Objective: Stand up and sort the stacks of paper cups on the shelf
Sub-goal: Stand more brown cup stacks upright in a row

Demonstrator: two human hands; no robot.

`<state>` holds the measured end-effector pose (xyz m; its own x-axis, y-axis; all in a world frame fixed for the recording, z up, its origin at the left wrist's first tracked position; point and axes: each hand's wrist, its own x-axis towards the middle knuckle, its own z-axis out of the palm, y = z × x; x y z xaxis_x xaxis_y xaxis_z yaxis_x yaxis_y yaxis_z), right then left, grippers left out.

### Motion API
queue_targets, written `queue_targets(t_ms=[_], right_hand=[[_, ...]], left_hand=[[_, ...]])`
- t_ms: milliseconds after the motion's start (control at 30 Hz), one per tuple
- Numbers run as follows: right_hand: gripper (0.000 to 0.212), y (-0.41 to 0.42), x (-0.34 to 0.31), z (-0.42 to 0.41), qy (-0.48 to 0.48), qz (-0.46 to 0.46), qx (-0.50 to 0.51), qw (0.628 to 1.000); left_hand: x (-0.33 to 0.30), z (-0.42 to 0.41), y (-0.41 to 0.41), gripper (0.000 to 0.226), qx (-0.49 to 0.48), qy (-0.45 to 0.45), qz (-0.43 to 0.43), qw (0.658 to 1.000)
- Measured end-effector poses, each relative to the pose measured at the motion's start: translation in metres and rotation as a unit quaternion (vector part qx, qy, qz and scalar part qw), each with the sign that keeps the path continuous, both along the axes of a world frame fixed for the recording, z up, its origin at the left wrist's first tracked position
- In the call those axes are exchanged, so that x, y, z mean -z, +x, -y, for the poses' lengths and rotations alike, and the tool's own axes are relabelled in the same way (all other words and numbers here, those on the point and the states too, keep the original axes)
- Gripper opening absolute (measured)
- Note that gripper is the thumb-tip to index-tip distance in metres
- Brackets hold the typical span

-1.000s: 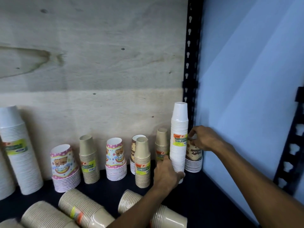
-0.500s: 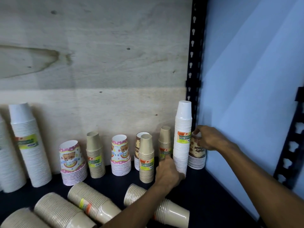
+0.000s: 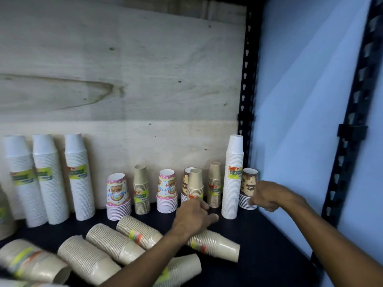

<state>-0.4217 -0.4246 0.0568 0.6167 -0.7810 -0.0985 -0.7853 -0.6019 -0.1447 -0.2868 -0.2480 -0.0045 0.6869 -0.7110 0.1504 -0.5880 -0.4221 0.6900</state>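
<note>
A tall white cup stack (image 3: 233,179) stands upright near the shelf's back right corner, with a short brown patterned stack (image 3: 247,183) just right of it. My right hand (image 3: 269,195) is beside that brown stack's lower half. Its fingers are curled and blurred, so any grip is unclear. My left hand (image 3: 192,218) hovers with fingers apart in front of a small kraft stack (image 3: 195,185), holding nothing. Under my left wrist a kraft stack (image 3: 215,244) lies on its side. Several other kraft stacks (image 3: 116,243) lie toppled at the front left.
Along the plywood back stand two pink bear-print stacks (image 3: 118,195), more small kraft stacks (image 3: 141,189) and three big white stacks (image 3: 76,177) at the left. A black slotted post (image 3: 246,100) and a blue wall (image 3: 300,141) close the right side. The dark shelf board (image 3: 259,255) shows at the front right.
My left hand has let go of the tall white stack's base and drawn back. My right hand has dropped from the brown stack's top to its lower side. The view has shifted left.
</note>
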Motion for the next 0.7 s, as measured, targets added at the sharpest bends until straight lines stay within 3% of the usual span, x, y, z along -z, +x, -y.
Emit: queue_targets(t_ms=[100,167,267,367,467,700], right_hand=[[0.027,-0.001,0.003,-0.03,0.164,-0.009,-0.057,0.985],[0.026,0.001,0.006,-0.052,0.225,-0.003,-0.084,0.971],[0.047,0.01,0.015,-0.079,0.242,-0.034,-0.116,0.963],[0.06,0.021,0.026,-0.093,0.233,-0.082,-0.132,0.96],[0.064,0.026,0.033,-0.094,0.235,-0.098,-0.131,0.958],[0.064,0.027,0.021,-0.071,0.289,-0.037,-0.133,0.947]], left_hand=[[-0.009,-0.029,0.019,0.031,-0.026,0.047,0.051,0.997],[-0.016,-0.049,0.032,0.036,-0.046,0.1,0.121,0.987],[-0.022,-0.074,0.052,0.039,-0.041,0.211,0.19,0.958],[-0.022,-0.094,0.073,0.038,0.046,0.299,0.156,0.94],[-0.023,-0.107,0.086,0.055,0.136,0.336,0.13,0.923],[-0.02,-0.094,0.093,0.071,0.168,0.399,0.233,0.871]])
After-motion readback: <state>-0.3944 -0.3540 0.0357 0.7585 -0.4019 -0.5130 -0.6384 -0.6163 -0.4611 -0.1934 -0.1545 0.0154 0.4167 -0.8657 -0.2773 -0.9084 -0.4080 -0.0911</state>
